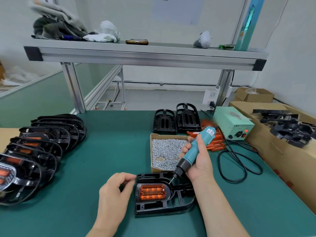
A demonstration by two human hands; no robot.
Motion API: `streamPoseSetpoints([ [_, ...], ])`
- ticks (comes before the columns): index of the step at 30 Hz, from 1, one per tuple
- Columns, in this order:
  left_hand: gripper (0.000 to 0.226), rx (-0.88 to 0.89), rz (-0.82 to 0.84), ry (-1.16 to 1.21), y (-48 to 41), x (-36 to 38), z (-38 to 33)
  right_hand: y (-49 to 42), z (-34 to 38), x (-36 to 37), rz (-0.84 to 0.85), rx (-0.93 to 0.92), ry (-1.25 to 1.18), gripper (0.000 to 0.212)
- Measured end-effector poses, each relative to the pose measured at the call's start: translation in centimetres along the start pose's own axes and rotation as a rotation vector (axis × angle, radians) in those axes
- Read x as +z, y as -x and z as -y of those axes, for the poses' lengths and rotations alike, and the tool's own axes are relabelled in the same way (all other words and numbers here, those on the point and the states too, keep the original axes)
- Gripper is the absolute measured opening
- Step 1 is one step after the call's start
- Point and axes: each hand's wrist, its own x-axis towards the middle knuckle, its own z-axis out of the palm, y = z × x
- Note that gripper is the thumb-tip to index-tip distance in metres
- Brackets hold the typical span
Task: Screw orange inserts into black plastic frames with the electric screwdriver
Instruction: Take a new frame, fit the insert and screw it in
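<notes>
Green matting covered the desk (111, 151), and near its front edge the black plastic frame (169, 194) lay flat, with the orange insert (152, 192) seated in its arched recess. The electric screwdriver (195, 151) slanted down from the upper right, and its bit met the frame just beside the insert's upper right corner. The right hand (201, 162) had its grip closed round the teal barrel. The left hand (114, 194) sat just left of the frame, fingers curled and thumb meeting forefinger near the frame's upper left corner; whether that grip pinched anything could not be told.

Just behind the frame stood a cardboard tray of screws (165, 151). Farther back were loose orange pieces (216, 141), two upright frames (176, 120) and a pale green power box (233, 125), with a black cable (239, 165) looped on the right. Finished frames (42, 146) lay overlapped at the left.
</notes>
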Motion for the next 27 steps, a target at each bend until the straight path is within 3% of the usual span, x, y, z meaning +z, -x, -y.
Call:
streamPoseSetpoints([
  [8,0.026,-0.014,0.031,0.013,-0.3,0.3,0.3,0.7,0.0,1.2,-0.057,0.001,0.022,0.031],
  [19,0.03,0.169,0.056,-0.112,-0.3,0.4,0.1,2.0,-2.5,4.9,-0.167,-0.05,-0.098,0.026],
  [27,0.033,0.203,0.07,-0.108,-0.2,0.5,0.2,2.1,-4.6,5.2,-0.221,-0.052,-0.055,0.023],
])
